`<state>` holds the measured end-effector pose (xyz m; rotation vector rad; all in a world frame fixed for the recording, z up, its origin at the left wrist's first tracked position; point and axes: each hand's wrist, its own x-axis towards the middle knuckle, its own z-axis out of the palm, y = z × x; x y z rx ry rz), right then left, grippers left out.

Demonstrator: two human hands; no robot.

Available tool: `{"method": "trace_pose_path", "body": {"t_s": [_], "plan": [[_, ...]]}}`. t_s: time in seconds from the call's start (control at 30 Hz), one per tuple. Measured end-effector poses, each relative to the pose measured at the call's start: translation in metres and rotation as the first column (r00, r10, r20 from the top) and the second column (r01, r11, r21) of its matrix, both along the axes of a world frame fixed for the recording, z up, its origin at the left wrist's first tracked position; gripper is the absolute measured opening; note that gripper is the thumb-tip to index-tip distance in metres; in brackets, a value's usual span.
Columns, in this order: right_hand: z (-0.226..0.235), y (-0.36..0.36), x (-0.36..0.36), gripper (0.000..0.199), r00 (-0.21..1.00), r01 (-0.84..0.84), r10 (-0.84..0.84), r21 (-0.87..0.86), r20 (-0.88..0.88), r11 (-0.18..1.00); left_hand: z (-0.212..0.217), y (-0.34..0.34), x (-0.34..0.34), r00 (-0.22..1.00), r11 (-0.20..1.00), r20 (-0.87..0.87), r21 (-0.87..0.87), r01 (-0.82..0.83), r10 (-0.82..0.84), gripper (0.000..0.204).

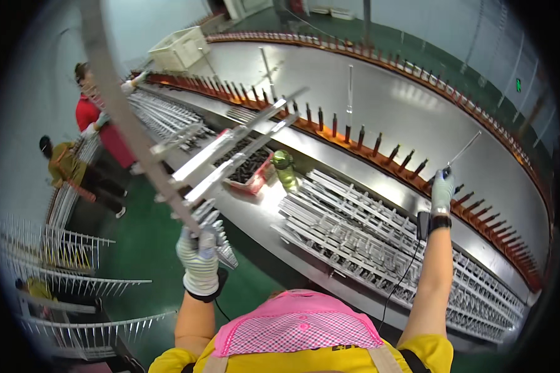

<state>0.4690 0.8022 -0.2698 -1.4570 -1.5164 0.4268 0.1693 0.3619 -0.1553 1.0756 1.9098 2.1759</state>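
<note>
My left hand (198, 258), in a pale striped glove, is closed round the lower end of a long flat metal bar rack (130, 127). The bar leans up and left past the top of the view, with shiny crosspieces (208, 158) jutting to the right. My right hand (442, 194), gloved too, reaches out to the line of pegs, fingers closed on a black peg (447, 171). From that peg a thin metal rod (465, 149) slants up to the right. The fingertips are partly hidden behind the glove.
An orange track (348, 142) of dark pegs curves round a steel table (392, 93). Metal racks (367, 242) lie stacked before me, beside a green bottle (284, 169) and a red bin (250, 181) of dark parts. Two people (99, 115) (71, 168) stand at the left.
</note>
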Motion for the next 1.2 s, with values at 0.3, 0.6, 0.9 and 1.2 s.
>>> {"method": "trace_pose_path", "body": {"t_s": [0.3, 0.6, 0.9, 1.2], "plan": [[0.166, -0.266, -0.059, 0.049, -0.010, -0.988, 0.626, 0.103, -0.780, 0.113, -0.006, -0.001, 0.079, 0.988, 0.987, 0.061, 0.085, 0.134, -0.140, 0.030], [0.183, -0.367, -0.043, 0.029, -0.297, -0.955, -0.034, 0.297, -0.954, -0.005, -0.033, -0.037, 0.128, 0.984, 0.963, -0.045, 0.200, 0.179, -0.173, 0.031], [0.171, -0.364, -0.007, 0.021, -0.263, -0.962, -0.067, 0.267, -0.962, -0.057, -0.036, -0.045, 0.166, 0.992, 0.985, -0.071, 0.126, 0.117, -0.109, 0.026], [0.178, -0.301, 0.014, 0.020, -0.216, -0.975, -0.056, 0.219, -0.975, -0.042, -0.033, 0.016, 0.209, 0.993, 0.992, -0.119, 0.121, 0.024, -0.010, 0.019]]}}
